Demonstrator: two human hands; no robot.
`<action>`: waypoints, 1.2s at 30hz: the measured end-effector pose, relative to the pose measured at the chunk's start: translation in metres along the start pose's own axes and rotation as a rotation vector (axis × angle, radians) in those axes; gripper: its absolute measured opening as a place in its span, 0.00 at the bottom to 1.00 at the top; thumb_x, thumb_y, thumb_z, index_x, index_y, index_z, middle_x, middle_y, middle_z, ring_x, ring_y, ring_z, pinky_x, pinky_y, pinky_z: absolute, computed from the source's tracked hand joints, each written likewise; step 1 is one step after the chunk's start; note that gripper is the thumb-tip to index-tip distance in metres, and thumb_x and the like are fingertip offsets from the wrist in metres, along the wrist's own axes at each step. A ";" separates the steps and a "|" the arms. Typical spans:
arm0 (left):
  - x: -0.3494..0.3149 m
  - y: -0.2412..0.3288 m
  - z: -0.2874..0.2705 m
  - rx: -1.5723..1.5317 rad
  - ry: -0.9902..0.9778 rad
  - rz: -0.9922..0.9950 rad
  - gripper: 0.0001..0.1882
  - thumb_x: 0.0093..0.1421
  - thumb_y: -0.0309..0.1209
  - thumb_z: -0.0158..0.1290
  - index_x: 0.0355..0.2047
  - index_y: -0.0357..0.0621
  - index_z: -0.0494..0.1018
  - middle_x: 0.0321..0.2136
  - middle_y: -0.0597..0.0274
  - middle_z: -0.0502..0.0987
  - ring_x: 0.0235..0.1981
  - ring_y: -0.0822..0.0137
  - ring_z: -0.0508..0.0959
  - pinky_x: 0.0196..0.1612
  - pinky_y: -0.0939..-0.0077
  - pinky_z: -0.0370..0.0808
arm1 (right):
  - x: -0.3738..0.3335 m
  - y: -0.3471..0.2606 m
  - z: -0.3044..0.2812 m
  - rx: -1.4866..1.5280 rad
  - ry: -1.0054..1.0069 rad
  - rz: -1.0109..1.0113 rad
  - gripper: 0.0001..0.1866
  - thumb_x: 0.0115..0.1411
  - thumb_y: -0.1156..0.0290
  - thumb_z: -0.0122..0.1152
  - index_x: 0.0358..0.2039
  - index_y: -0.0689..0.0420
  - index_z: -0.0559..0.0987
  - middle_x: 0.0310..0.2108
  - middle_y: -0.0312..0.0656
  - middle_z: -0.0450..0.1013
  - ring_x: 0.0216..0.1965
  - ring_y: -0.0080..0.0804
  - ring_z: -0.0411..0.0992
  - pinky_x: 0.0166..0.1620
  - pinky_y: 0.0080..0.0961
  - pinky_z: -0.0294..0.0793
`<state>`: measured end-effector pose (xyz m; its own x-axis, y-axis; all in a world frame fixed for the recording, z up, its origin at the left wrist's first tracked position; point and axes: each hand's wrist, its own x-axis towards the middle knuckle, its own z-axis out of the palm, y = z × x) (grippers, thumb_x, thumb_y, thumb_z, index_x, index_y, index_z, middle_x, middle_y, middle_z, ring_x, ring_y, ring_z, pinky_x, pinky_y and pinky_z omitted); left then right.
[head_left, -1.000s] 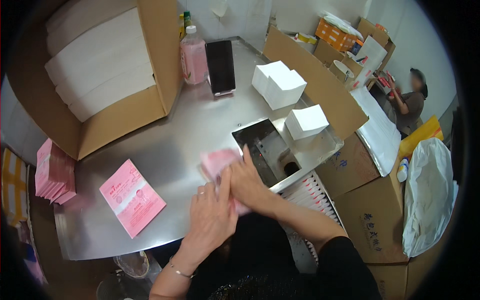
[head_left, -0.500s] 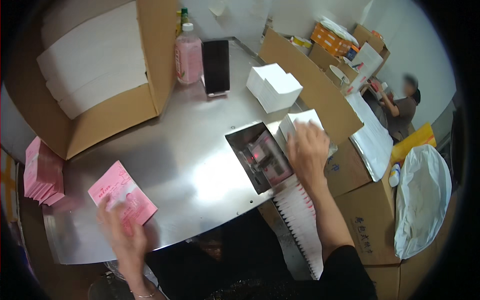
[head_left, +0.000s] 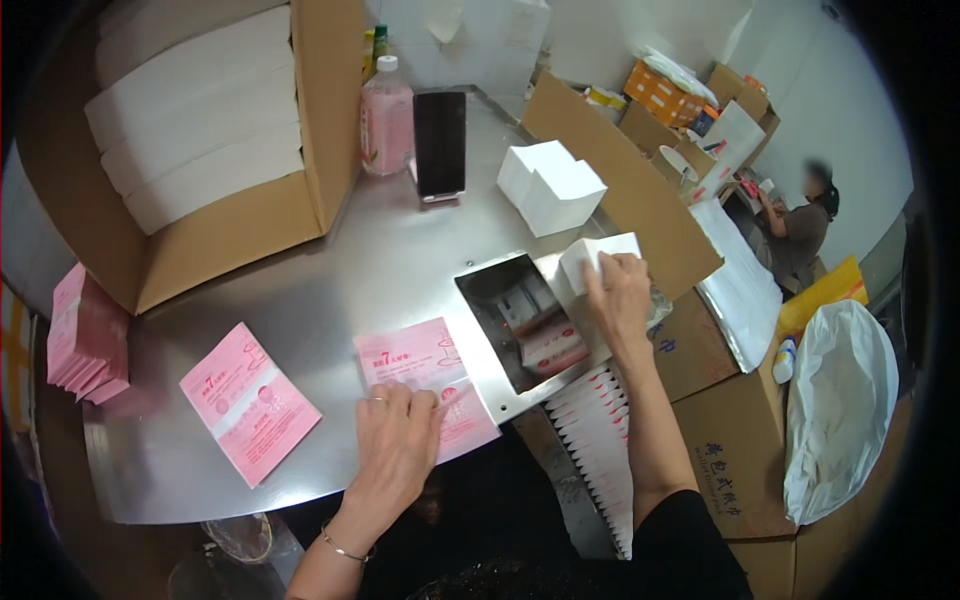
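Note:
My left hand (head_left: 398,435) lies over the lower part of a flat pink printed packet (head_left: 425,350) at the table's front edge, its fingers close together and bent onto it. To the left is a pile of the same pink packets (head_left: 250,405), with a pale band across its top. My right hand (head_left: 622,305) has its fingers closed at the near side of a small white paper stack (head_left: 605,250); the thumb side is partly hidden. Between the hands, a dark rectangular opening (head_left: 525,325) in a metal frame shows a pinkish shape inside or reflected.
A taller white stack (head_left: 555,190), a phone on a stand (head_left: 440,150) and a pink bottle (head_left: 387,120) stand behind. An open carton (head_left: 240,240) holds white bundles. More pink packets (head_left: 85,335) stand at far left. Below right runs a row of white packs (head_left: 595,450). Someone sits far right.
My left hand has moved right from the pink pile, and a pink packet now lies under it beside the opening. My right hand has settled lower against the white stack.

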<state>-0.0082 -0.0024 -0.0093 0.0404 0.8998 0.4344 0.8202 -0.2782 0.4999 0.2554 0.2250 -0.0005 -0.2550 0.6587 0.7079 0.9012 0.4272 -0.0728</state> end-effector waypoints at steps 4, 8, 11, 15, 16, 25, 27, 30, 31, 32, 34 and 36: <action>-0.003 -0.006 0.004 0.154 0.052 -0.039 0.06 0.59 0.29 0.60 0.34 0.43 0.73 0.31 0.56 0.69 0.35 0.55 0.68 0.39 0.61 0.61 | 0.008 0.000 0.001 0.059 -0.056 0.052 0.11 0.61 0.67 0.61 0.32 0.61 0.83 0.33 0.47 0.75 0.39 0.46 0.72 0.42 0.44 0.70; -0.003 -0.006 0.003 0.118 0.045 -0.023 0.07 0.58 0.28 0.60 0.34 0.42 0.73 0.31 0.56 0.69 0.35 0.56 0.67 0.39 0.61 0.61 | 0.004 0.003 -0.003 0.074 -0.046 0.027 0.10 0.60 0.68 0.60 0.34 0.61 0.84 0.33 0.45 0.75 0.40 0.44 0.71 0.43 0.43 0.69; -0.003 -0.007 0.004 0.091 0.050 -0.008 0.07 0.58 0.28 0.60 0.34 0.42 0.73 0.31 0.56 0.69 0.35 0.56 0.67 0.40 0.62 0.61 | 0.002 0.004 0.002 0.099 0.027 0.065 0.10 0.60 0.69 0.61 0.36 0.61 0.85 0.35 0.44 0.75 0.42 0.43 0.71 0.44 0.42 0.68; -0.003 -0.007 0.003 0.046 0.037 0.003 0.07 0.59 0.28 0.60 0.34 0.41 0.73 0.31 0.56 0.69 0.35 0.56 0.67 0.40 0.62 0.61 | 0.007 0.002 -0.002 0.091 -0.026 0.083 0.10 0.60 0.69 0.60 0.35 0.60 0.85 0.36 0.44 0.74 0.43 0.42 0.70 0.46 0.42 0.67; -0.002 -0.007 0.002 0.046 0.038 0.005 0.07 0.59 0.28 0.60 0.34 0.41 0.73 0.31 0.56 0.69 0.35 0.56 0.67 0.40 0.62 0.61 | 0.008 0.002 0.000 0.076 -0.035 0.079 0.11 0.60 0.68 0.59 0.35 0.60 0.85 0.36 0.44 0.74 0.43 0.42 0.70 0.46 0.42 0.67; -0.004 -0.008 0.003 0.042 0.058 0.012 0.07 0.59 0.28 0.60 0.34 0.42 0.74 0.30 0.56 0.69 0.34 0.57 0.67 0.40 0.63 0.61 | 0.004 0.006 -0.002 0.116 -0.062 0.092 0.12 0.62 0.68 0.55 0.33 0.60 0.85 0.35 0.45 0.75 0.42 0.44 0.70 0.45 0.43 0.67; -0.005 -0.009 0.003 0.049 0.046 0.006 0.07 0.59 0.29 0.60 0.34 0.42 0.74 0.30 0.57 0.69 0.34 0.57 0.68 0.40 0.63 0.61 | 0.003 0.006 -0.002 0.132 -0.047 0.093 0.12 0.62 0.68 0.55 0.33 0.59 0.85 0.35 0.45 0.75 0.42 0.44 0.70 0.45 0.43 0.67; -0.005 -0.008 0.002 0.041 0.057 0.021 0.07 0.59 0.29 0.60 0.34 0.42 0.73 0.30 0.57 0.69 0.34 0.57 0.68 0.40 0.63 0.61 | 0.002 0.006 -0.001 0.116 -0.043 0.077 0.12 0.62 0.68 0.55 0.34 0.59 0.85 0.35 0.45 0.74 0.42 0.44 0.70 0.45 0.44 0.67; -0.005 -0.008 0.002 0.042 0.058 0.021 0.07 0.59 0.29 0.60 0.34 0.42 0.73 0.30 0.57 0.69 0.34 0.57 0.68 0.40 0.63 0.61 | 0.001 0.008 0.000 0.111 -0.033 0.068 0.12 0.62 0.68 0.55 0.35 0.59 0.85 0.35 0.45 0.74 0.42 0.44 0.70 0.45 0.44 0.67; -0.005 -0.008 0.002 0.030 0.050 0.014 0.07 0.59 0.29 0.60 0.35 0.41 0.73 0.30 0.56 0.69 0.34 0.57 0.68 0.40 0.63 0.61 | 0.001 0.009 0.001 0.107 -0.024 0.059 0.12 0.63 0.67 0.55 0.36 0.59 0.85 0.35 0.45 0.74 0.42 0.44 0.70 0.45 0.44 0.67; -0.005 -0.008 0.002 0.020 0.041 0.004 0.07 0.59 0.29 0.60 0.35 0.41 0.73 0.30 0.56 0.69 0.34 0.57 0.68 0.40 0.63 0.61 | 0.001 0.006 0.000 0.106 -0.034 0.046 0.12 0.63 0.67 0.56 0.36 0.59 0.84 0.35 0.45 0.74 0.42 0.44 0.70 0.45 0.44 0.67; -0.005 -0.008 0.002 0.039 0.056 0.009 0.08 0.59 0.28 0.60 0.35 0.41 0.73 0.31 0.56 0.70 0.34 0.57 0.68 0.40 0.63 0.62 | 0.003 0.006 0.000 0.107 -0.045 0.034 0.12 0.63 0.67 0.56 0.37 0.59 0.84 0.35 0.44 0.73 0.42 0.44 0.70 0.45 0.44 0.67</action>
<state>-0.0137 -0.0039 -0.0173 0.0172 0.8770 0.4803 0.8415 -0.2721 0.4667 0.2604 0.2291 0.0012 -0.2431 0.7001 0.6714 0.8675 0.4666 -0.1725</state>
